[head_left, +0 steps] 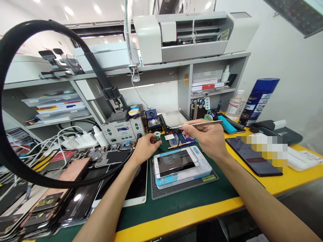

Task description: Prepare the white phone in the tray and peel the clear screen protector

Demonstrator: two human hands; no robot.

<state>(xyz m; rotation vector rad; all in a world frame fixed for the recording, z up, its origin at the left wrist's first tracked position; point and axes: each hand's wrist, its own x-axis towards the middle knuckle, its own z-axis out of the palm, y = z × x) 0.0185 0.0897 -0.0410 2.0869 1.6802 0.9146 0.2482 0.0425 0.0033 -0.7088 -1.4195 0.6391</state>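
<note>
My left hand (145, 147) is closed at the back of the green mat, its fingers around a small green tube with a white, ring-shaped top (157, 135). Its lower part is partly hidden by the fingers. Raised over the mat's right side, my right hand (208, 137) pinches slim metal tweezers (207, 123), with the narrow end pointing left. Between my arms, a white-framed smartphone (176, 162) lies face up on a clear, blue-edged plastic case (203, 169). Under the case is a grey perforated pad (180, 190). A gold pen-like tool (174, 147) lies just behind the phone.
A thick black hose (5, 141) loops across the left side. Stacked phone parts (42, 208) and a white-framed tablet (137, 188) fill the left. A grey control station (122, 129) stands behind. On the right are a dark phone (252, 156) and a blue spray can (261, 101).
</note>
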